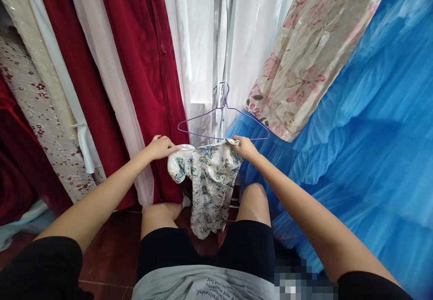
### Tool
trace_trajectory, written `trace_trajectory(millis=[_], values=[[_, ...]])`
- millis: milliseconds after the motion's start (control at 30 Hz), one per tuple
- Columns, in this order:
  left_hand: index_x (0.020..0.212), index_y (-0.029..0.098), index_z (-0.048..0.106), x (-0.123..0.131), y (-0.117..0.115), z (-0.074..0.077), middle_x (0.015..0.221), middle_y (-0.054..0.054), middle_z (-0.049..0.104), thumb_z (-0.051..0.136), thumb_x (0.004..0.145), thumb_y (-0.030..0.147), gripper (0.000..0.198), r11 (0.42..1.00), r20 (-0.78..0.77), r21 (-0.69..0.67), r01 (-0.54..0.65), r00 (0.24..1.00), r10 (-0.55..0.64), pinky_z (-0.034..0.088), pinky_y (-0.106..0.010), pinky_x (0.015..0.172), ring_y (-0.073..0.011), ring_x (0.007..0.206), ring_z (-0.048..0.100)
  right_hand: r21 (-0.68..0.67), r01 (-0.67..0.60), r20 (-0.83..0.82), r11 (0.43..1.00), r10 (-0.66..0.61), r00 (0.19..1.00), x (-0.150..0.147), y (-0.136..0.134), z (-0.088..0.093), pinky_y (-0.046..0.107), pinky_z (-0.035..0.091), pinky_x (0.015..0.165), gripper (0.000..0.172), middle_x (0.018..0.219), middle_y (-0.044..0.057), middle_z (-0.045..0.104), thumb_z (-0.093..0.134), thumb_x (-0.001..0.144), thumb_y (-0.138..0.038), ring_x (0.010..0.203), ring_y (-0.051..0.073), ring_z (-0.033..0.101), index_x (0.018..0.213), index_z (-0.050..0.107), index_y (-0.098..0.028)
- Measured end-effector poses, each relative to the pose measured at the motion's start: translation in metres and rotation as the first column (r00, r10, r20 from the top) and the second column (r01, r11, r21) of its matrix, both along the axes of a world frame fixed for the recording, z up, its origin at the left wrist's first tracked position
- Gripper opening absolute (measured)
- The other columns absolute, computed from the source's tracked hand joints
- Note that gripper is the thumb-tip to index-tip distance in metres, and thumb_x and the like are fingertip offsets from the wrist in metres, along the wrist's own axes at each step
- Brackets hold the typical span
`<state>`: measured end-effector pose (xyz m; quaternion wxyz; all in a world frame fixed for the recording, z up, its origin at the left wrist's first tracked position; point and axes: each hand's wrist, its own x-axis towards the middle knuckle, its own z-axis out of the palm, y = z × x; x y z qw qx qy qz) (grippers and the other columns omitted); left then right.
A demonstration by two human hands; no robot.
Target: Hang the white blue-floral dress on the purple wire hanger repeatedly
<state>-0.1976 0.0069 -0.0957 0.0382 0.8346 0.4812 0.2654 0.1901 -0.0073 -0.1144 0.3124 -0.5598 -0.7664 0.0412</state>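
Note:
A small white garment with a blue-green floral print [209, 180] hangs down between my knees. My left hand [161, 147] is closed on its left top edge, and my right hand [244, 148] is closed on its right top edge. Just above the garment hangs a thin purple wire hanger [223, 124], its hook caught on a metal rack pole [221, 56]. The garment's top edge sits just below the hanger's bottom bar; whether they touch is unclear.
Dark red dresses [142, 65] and white ones [101, 65] hang at the left, a sequined cream one [34, 101] further left. A pink floral dress [311, 52] and a big blue tulle skirt [365, 146] fill the right. Red floor tiles [111, 246] lie below.

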Motion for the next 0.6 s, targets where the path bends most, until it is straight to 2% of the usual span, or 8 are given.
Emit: trace_trajectory(millis=[67, 100, 200, 333, 500, 600], values=[[0.060, 0.026, 0.071, -0.008, -0.001, 0.010, 0.073, -0.008, 0.073, 0.071, 0.073, 0.060, 0.036, 0.990, -0.073, 0.117, -0.077, 0.994, 0.085, 0.033, -0.048, 0.102, -0.0327, 0.094, 0.063, 0.004, -0.041, 0.012, 0.999, 0.041, 0.999, -0.002, -0.011, 0.005, 0.024, 0.038, 0.063, 0.019, 0.083, 0.006, 0.075, 0.056, 0.092, -0.032, 0.078, 0.021, 0.064, 0.090, 0.071, -0.020], [0.065, 0.026, 0.073, -0.010, -0.002, 0.016, 0.075, -0.010, 0.074, 0.070, 0.075, 0.060, 0.036, 0.980, -0.111, 0.161, -0.118, 0.984, 0.137, 0.031, -0.051, 0.103, -0.0344, 0.095, 0.063, 0.006, -0.053, 0.018, 0.999, 0.053, 0.998, -0.004, -0.016, 0.008, 0.024, 0.037, 0.062, 0.019, 0.083, 0.006, 0.075, 0.056, 0.092, -0.032, 0.078, 0.022, 0.064, 0.091, 0.071, -0.020], [0.076, 0.025, 0.076, -0.012, -0.008, 0.036, 0.069, -0.010, 0.071, 0.068, 0.079, 0.053, 0.030, 0.942, -0.243, 0.255, -0.217, 0.929, 0.280, 0.033, -0.054, 0.099, -0.0351, 0.084, 0.066, 0.009, -0.056, 0.032, 0.998, 0.055, 0.998, -0.010, -0.028, 0.014, 0.026, 0.034, 0.060, 0.018, 0.086, 0.008, 0.075, 0.057, 0.090, -0.030, 0.078, 0.023, 0.065, 0.099, 0.071, -0.022], [0.084, 0.023, 0.074, -0.013, -0.014, 0.053, 0.080, -0.011, 0.074, 0.063, 0.078, 0.028, 0.013, 0.921, -0.357, 0.327, -0.212, 0.874, 0.328, 0.039, -0.053, 0.096, -0.0357, 0.088, 0.068, 0.000, -0.030, 0.015, 1.000, 0.030, 0.999, -0.018, -0.038, 0.018, 0.027, 0.033, 0.060, 0.018, 0.088, 0.009, 0.076, 0.055, 0.092, -0.030, 0.077, 0.024, 0.064, 0.099, 0.070, -0.023], [0.076, 0.020, 0.068, -0.008, -0.012, 0.060, 0.091, -0.014, 0.074, 0.056, 0.078, 0.019, 0.013, 0.928, -0.244, 0.254, -0.271, 0.911, 0.333, 0.045, -0.052, 0.093, -0.0377, 0.093, 0.069, 0.024, -0.029, -0.040, 0.999, 0.030, 0.999, -0.022, -0.042, 0.020, 0.027, 0.030, 0.056, 0.026, 0.071, 0.006, 0.068, 0.048, 0.096, -0.032, 0.064, 0.020, 0.056, 0.077, 0.063, -0.021], [0.079, 0.019, 0.068, 0.001, -0.004, 0.062, 0.094, -0.015, 0.073, 0.054, 0.081, 0.018, 0.015, 0.921, -0.171, 0.250, -0.298, 0.923, 0.345, 0.047, -0.052, 0.093, -0.0377, 0.094, 0.069, 0.036, -0.049, -0.054, 0.998, 0.051, 0.997, -0.022, -0.045, 0.021, 0.027, 0.029, 0.056, 0.027, 0.066, 0.004, 0.064, 0.049, 0.095, -0.031, 0.061, 0.018, 0.051, 0.071, 0.058, -0.021]])
